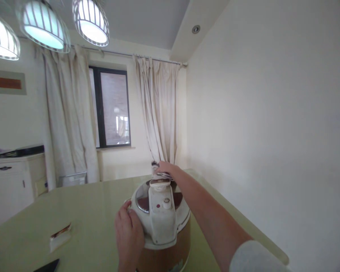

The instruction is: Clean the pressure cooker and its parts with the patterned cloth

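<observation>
- Left hand (129, 232): fingers spread and curled, palm pressed flat, wrist low.
- Right hand (163, 169): bare forearm stretched forward, fingers closed, grey sleeve pushed back.

Two bare hands and forearms show, with no gloves, rings, watch or bracelet on the parts in view. The left hand (129, 232) is seen from the back, with short, plain, unpainted nails on the fingertips that show; its wrist runs out of the bottom edge of the picture, so any sleeve on that side lies out of view. The right hand (163, 167) is small and far off, too small to tell its nails. The right forearm is bare from the wrist down to near the elbow, where a light grey-white sleeve (256, 258) of soft, plain cloth is pushed up, its edge rounded and without a visible cuff, button or marking.
</observation>
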`<state>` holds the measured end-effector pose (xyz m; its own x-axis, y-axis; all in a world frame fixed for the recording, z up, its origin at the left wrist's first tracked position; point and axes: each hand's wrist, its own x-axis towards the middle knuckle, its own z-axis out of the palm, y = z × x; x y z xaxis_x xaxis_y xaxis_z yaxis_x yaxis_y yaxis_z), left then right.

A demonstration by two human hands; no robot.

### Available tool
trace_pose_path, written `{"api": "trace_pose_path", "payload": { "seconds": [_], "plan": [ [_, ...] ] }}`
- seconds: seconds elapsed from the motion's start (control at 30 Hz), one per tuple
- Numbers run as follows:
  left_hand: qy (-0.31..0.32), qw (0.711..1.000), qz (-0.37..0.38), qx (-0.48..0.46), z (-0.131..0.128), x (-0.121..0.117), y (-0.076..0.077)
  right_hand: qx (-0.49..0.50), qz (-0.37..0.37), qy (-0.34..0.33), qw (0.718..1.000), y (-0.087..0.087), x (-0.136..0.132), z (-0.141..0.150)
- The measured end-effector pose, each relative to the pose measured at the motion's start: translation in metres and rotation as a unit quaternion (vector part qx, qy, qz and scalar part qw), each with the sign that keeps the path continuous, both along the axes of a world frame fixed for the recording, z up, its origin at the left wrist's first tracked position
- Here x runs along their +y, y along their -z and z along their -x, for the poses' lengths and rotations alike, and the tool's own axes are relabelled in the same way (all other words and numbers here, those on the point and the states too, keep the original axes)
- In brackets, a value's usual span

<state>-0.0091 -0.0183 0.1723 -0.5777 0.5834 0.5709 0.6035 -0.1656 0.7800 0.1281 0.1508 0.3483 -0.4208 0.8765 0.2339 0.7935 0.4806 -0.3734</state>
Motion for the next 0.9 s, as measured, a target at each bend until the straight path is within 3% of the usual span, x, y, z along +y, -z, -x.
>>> {"api": "trace_pose_path", "payload": {
  "seconds": [0.13,0.27,0.33,0.4,0.47,0.57,0.63,0.7,0.77,0.83,0.9],
  "plan": [
    [0.013,1.0,0.006,-0.016,-0.002,0.0,-0.001,0.035,-0.026,0.004,0.999,0.028,-0.013,-0.06],
    [0.006,0.999,0.007,-0.041,-0.003,0.003,0.0,0.116,-0.117,0.003,0.986,0.075,-0.07,-0.106],
    [-0.001,0.999,0.011,-0.045,-0.001,0.004,0.001,0.155,-0.174,-0.053,0.971,0.096,-0.099,-0.12],
    [0.003,0.999,0.016,-0.045,0.002,0.005,0.002,0.192,-0.17,-0.111,0.96,0.106,-0.113,-0.127],
    [0.018,0.999,0.021,-0.047,0.005,0.005,0.001,0.235,-0.105,-0.099,0.961,0.105,-0.104,-0.131],
    [0.031,0.998,0.025,-0.055,0.007,0.003,-0.003,0.275,-0.014,0.038,0.961,0.094,-0.064,-0.133],
    [0.032,0.997,0.024,-0.065,0.007,0.001,-0.006,0.279,0.004,0.101,0.955,0.093,-0.044,-0.133],
    [0.032,0.996,0.025,-0.077,0.006,0.0,-0.008,0.287,0.008,0.126,0.95,0.104,-0.045,-0.135],
    [0.035,0.996,0.026,-0.083,0.007,0.001,-0.008,0.31,-0.036,0.139,0.94,0.126,-0.068,-0.136],
    [0.037,0.995,0.028,-0.084,0.009,0.002,-0.006,0.346,-0.148,0.128,0.918,0.152,-0.103,-0.137],
    [0.033,0.995,0.031,-0.084,0.011,0.004,-0.004,0.347,-0.215,0.05,0.911,0.169,-0.132,-0.137]
  ]
}}
